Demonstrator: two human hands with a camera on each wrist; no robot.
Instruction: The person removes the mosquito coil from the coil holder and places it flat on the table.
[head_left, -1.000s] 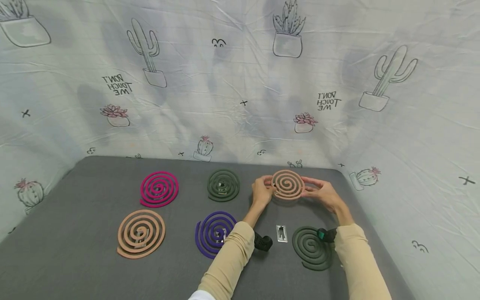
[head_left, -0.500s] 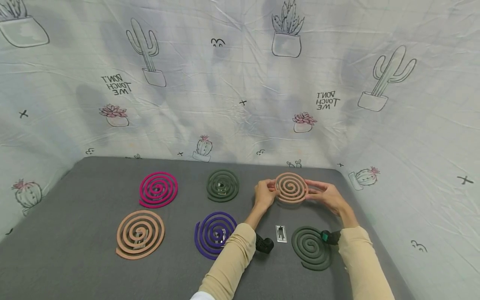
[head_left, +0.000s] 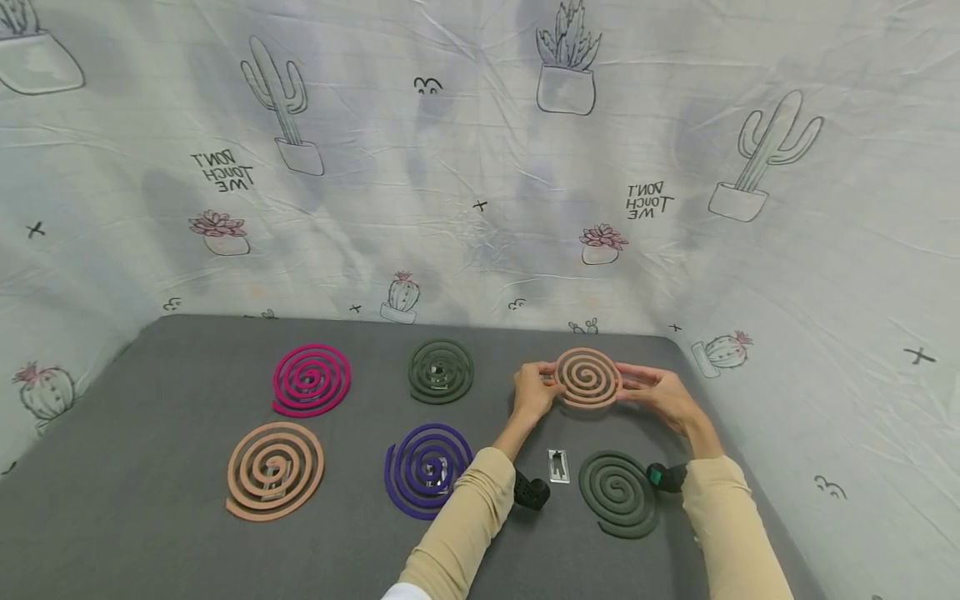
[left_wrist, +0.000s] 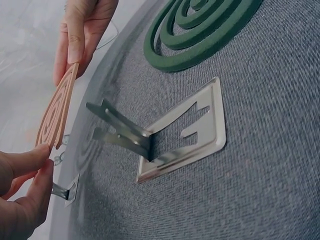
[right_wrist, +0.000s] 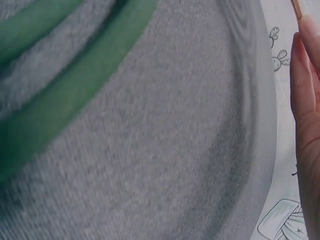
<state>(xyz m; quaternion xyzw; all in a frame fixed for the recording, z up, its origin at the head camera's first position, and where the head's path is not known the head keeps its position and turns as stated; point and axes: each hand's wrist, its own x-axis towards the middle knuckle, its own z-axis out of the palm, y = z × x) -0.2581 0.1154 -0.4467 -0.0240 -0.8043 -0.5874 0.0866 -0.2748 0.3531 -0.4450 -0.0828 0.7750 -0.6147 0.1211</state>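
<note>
An orange mosquito coil (head_left: pixel 587 375) is held up off the grey table toward its far right. My left hand (head_left: pixel 534 392) pinches its left edge between thumb and fingers. On the opposite edge, my right hand (head_left: pixel 663 400) grips it with extended fingers and thumb. The left wrist view shows the coil (left_wrist: pixel 59 105) edge-on and tilted. Below it, a small metal coil stand (left_wrist: pixel 73 192) with a raised prong sits on the table, partly hidden by the left fingers. In the right wrist view only part of the right hand (right_wrist: pixel 307 95) shows.
Nearer me lie another metal stand (head_left: pixel 558 467) and a loose green coil (head_left: pixel 617 483). To the left, pink (head_left: pixel 310 379), green (head_left: pixel 439 370), orange (head_left: pixel 276 462) and purple (head_left: pixel 430 467) coils sit on stands. A patterned cloth (head_left: pixel 480 167) rises behind the table (head_left: pixel 172 400).
Both hands have carried the orange coil a little to the right and slightly toward me. The head view has shifted slightly. The other coils lie where they were.
</note>
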